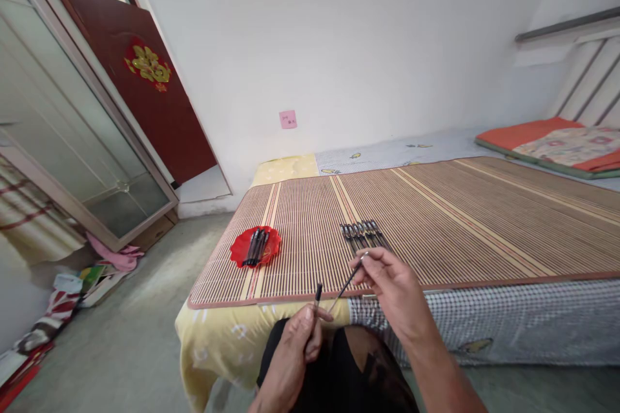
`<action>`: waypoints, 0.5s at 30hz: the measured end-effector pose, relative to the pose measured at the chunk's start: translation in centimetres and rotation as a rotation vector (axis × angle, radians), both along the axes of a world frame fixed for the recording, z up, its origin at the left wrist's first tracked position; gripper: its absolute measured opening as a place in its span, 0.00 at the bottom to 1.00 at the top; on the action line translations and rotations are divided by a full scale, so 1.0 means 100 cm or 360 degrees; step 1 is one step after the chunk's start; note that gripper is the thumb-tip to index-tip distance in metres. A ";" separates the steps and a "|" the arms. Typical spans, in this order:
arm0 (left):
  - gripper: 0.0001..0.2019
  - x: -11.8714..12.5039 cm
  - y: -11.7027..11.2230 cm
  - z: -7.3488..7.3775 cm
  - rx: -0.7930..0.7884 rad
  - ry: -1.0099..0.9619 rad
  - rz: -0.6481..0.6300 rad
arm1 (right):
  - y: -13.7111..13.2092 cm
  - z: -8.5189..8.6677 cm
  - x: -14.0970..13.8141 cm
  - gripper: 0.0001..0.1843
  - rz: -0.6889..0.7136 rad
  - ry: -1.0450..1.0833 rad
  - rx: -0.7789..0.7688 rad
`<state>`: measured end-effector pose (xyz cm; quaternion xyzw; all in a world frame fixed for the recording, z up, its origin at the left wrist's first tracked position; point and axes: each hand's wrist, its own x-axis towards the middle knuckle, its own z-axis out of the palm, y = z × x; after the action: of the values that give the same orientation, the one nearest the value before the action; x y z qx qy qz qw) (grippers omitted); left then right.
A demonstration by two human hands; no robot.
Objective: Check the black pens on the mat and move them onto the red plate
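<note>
Hands at the bed edge — a pen coming apart between them.
Left hand [295,342] is pinched shut around a dark pen barrel [318,293], held upright just off the mat [460,219]; right hand [390,284] grips a thin refill [349,279] between thumb and fingertips, slanting down toward the barrel. Beyond the right hand, a row of pens [363,234] lies on the mat — and off to the left, a red dish [255,246] holds more.
</note>
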<state>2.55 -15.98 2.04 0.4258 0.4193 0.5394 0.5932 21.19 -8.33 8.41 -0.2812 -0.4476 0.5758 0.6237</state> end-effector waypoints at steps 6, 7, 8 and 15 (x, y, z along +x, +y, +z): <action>0.24 -0.001 -0.004 0.002 0.0005 0.0079 -0.0028 | -0.002 0.012 0.006 0.15 -0.0309 0.0253 -0.0006; 0.24 0.000 -0.004 0.003 0.0010 0.0094 -0.0035 | -0.003 0.012 0.005 0.15 -0.0321 0.0248 -0.0009; 0.24 0.000 -0.005 0.003 0.0010 0.0109 -0.0040 | -0.004 0.013 0.004 0.15 -0.0328 0.0241 -0.0009; 0.24 -0.001 -0.006 0.001 0.0008 0.0157 -0.0068 | -0.008 0.012 0.003 0.15 -0.0240 0.0091 0.0000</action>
<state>2.46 -16.56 2.13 0.4623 0.4375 0.5059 0.5822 21.48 -9.08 9.61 -0.2976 -0.4072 0.5351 0.6778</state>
